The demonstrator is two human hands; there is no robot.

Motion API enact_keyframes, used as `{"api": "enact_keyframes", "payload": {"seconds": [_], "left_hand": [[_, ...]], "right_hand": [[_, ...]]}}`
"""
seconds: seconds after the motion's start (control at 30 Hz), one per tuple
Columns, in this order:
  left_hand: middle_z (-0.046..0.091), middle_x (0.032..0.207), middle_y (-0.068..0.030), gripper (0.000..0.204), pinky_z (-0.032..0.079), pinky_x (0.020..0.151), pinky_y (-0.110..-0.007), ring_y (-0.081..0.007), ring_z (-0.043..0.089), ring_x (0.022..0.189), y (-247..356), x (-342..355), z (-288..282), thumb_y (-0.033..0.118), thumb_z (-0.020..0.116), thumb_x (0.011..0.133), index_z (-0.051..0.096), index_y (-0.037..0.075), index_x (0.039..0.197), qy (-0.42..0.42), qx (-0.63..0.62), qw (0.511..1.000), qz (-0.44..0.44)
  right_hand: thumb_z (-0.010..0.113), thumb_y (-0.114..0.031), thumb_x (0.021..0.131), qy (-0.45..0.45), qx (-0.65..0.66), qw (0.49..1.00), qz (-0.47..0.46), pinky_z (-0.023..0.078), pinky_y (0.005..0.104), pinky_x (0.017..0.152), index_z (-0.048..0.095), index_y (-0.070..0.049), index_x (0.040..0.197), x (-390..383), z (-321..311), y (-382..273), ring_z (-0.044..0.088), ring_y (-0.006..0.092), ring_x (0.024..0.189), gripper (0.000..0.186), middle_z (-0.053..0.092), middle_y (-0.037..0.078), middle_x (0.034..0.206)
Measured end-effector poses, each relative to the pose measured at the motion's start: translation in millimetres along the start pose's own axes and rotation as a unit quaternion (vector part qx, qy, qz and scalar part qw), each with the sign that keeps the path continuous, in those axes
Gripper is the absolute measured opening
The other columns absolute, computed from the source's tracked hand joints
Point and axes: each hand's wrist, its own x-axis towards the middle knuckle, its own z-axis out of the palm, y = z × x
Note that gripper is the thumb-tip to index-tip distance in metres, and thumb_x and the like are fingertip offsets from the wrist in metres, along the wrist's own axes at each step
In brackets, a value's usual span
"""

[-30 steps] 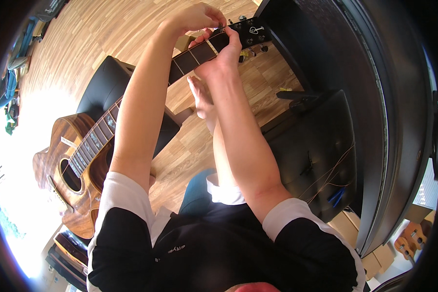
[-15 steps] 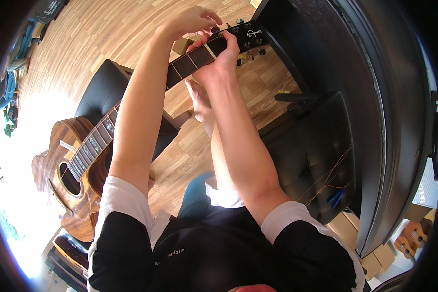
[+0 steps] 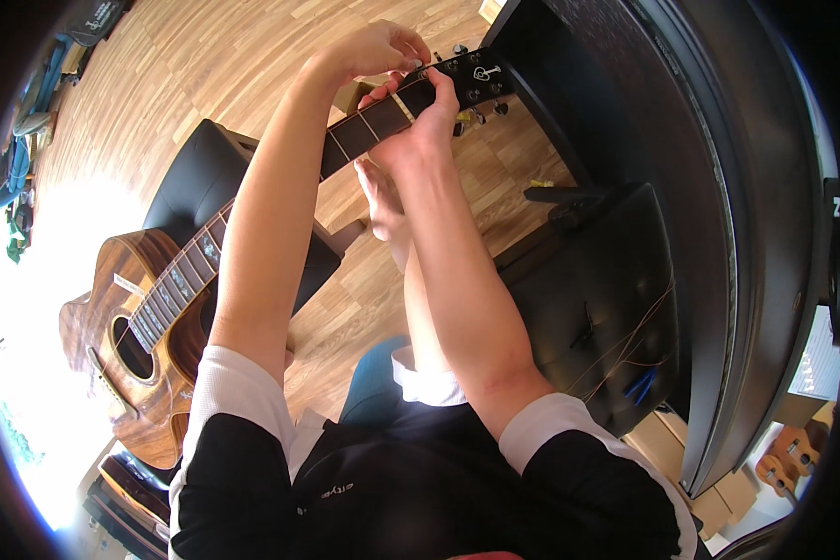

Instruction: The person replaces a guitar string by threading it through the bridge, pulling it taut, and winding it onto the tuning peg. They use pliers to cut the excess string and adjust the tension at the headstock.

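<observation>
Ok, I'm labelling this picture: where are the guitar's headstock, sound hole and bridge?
Headstock (image 3: 474, 80), head view: middle of its black face.
Sound hole (image 3: 133, 351), head view: inside the dark opening.
Bridge (image 3: 112, 383), head view: middle of its bar.

A white emblem (image 3: 487, 73) marked the headstock (image 3: 457, 82), upper centre, and white lettering (image 3: 337, 490) the shirt (image 3: 420, 457), lower centre. A pale label (image 3: 129, 284) on the guitar (image 3: 149, 429), left, and white marks (image 3: 102, 14) on a dark case (image 3: 85, 34), upper left, seemed too small to read.
</observation>
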Motion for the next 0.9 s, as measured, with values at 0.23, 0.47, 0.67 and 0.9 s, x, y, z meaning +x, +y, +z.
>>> {"api": "enact_keyframes", "payload": {"seconds": [0.23,0.47,0.67,0.9], "left_hand": [[0.067,0.083,-0.0053,0.016,0.050,0.069,-0.028,-0.0118,0.059,0.067,-3,-3,-10,0.010,0.068,0.087,0.070,0.000,0.099,-0.019,0.009,1.000,-0.008],[0.064,0.074,-0.0008,0.030,0.048,0.060,-0.024,-0.0087,0.059,0.065,16,-8,-3,0.031,0.066,0.094,0.068,0.002,0.089,-0.024,0.036,0.992,-0.120],[0.065,0.078,-0.0037,0.018,0.050,0.064,-0.028,-0.0113,0.059,0.064,-5,-3,-6,0.018,0.067,0.089,0.066,-0.001,0.090,-0.014,-0.024,1.000,-0.005],[0.064,0.079,-0.0039,0.014,0.050,0.064,-0.028,-0.0117,0.058,0.063,8,-2,1,0.011,0.063,0.088,0.066,0.000,0.096,0.043,-0.028,0.996,-0.070]], "right_hand": [[0.044,-0.037,0.093,0.002,-0.018,1.000,-0.006,0.049,0.0377,0.067,0.058,-0.007,0.089,-2,2,3,0.056,0.0192,0.062,0.033,0.057,0.004,0.071],[0.041,-0.037,0.094,-0.033,-0.004,0.999,0.009,0.049,0.0384,0.067,0.058,-0.007,0.090,1,-1,-1,0.056,0.0197,0.063,0.035,0.057,0.004,0.071],[0.041,-0.036,0.094,0.001,-0.025,1.000,-0.007,0.049,0.0392,0.067,0.060,-0.008,0.091,0,2,2,0.057,0.0204,0.062,0.034,0.057,0.004,0.071],[0.043,-0.039,0.093,-0.002,-0.024,1.000,-0.003,0.049,0.0384,0.067,0.059,-0.008,0.089,0,1,0,0.057,0.0195,0.062,0.035,0.057,0.004,0.070]]}}
